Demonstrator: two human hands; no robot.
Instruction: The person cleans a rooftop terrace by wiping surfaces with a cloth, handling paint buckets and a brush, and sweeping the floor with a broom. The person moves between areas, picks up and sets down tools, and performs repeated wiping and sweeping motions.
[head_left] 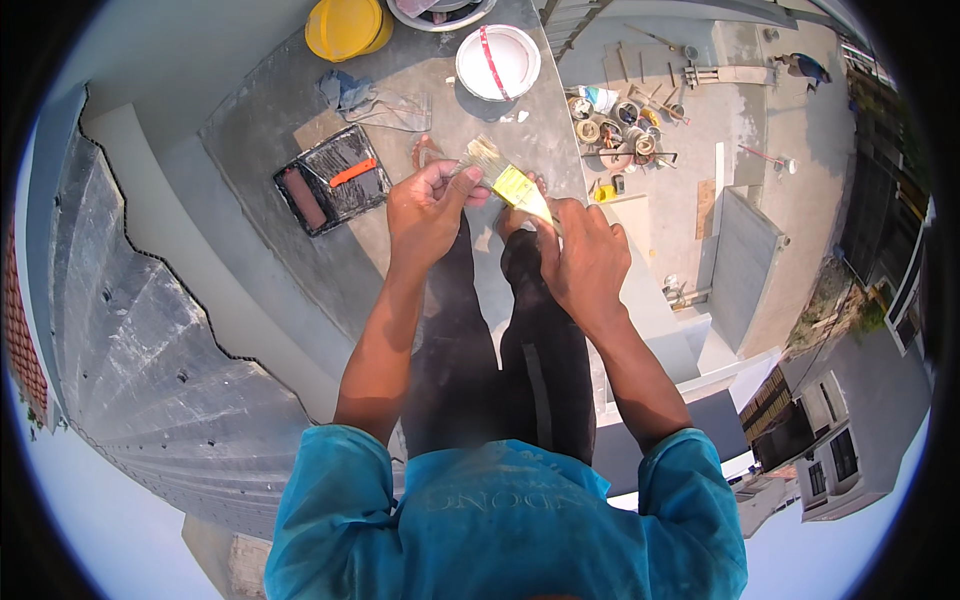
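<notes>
- Paintbrush (515, 187), flat, with pale ragged bristles and a bright yellow body, is slanting between both hands, above the concrete.
- Right hand (592, 258) is gripping the handle end, knuckles up, fingers curling.
- Left hand (428, 208) is pinching by the bristles, thumb pointing inward; both forearms are converging.
- Left of the grip, a black tray (350, 205) is holding an orange-handled paint roller (352, 172).
- Beyond the grip, a round white bucket (463, 80) is standing near a rumpled grey cloth (388, 106).
</notes>
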